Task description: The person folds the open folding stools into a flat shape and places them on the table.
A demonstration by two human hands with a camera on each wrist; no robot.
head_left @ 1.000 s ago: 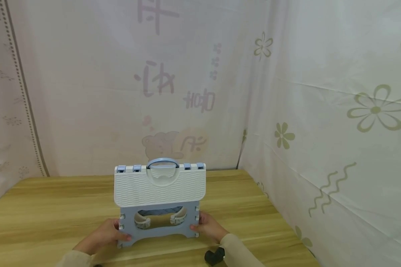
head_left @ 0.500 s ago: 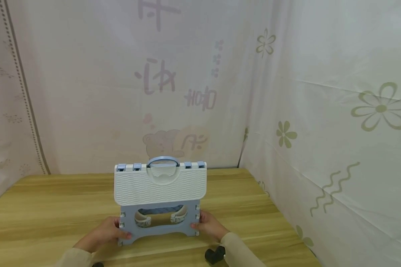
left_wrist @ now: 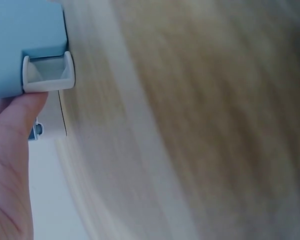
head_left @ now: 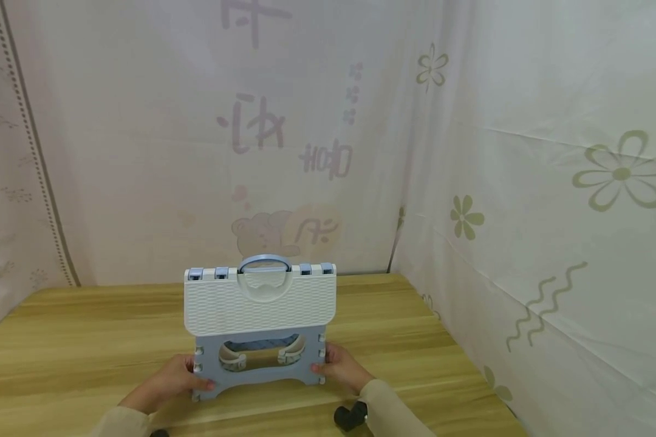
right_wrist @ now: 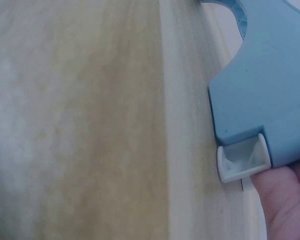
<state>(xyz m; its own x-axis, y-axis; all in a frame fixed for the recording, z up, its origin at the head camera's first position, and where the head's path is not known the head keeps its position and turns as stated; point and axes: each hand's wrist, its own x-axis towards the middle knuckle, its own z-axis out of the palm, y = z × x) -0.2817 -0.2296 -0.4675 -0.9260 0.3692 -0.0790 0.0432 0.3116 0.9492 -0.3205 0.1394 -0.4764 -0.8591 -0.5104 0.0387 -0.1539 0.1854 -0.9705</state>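
Observation:
A folding step stool [head_left: 259, 309] stands upright on the table, with a white woven-textured top panel tilted down over a light blue leg panel [head_left: 262, 377]. Its arched blue handle [head_left: 266, 260] rises at the top centre. My left hand [head_left: 169, 377] grips the leg panel's lower left edge, thumb on the front face. At the opposite edge, my right hand [head_left: 348, 369] holds it the same way. The left wrist view has the blue leg's corner [left_wrist: 25, 30] above my fingers; the right wrist view has a white hinge piece [right_wrist: 245, 157] beside my fingers. Fingers behind the panel are hidden.
The wood-grain table [head_left: 98, 328] spreads out on both sides of the stool. Patterned cloth curtains [head_left: 142, 152] hang behind it and along the right side. A black object [head_left: 351, 417] sits by my right sleeve.
The head view has shifted very slightly. Both hands keep their hold, and the stool stays in the same pose.

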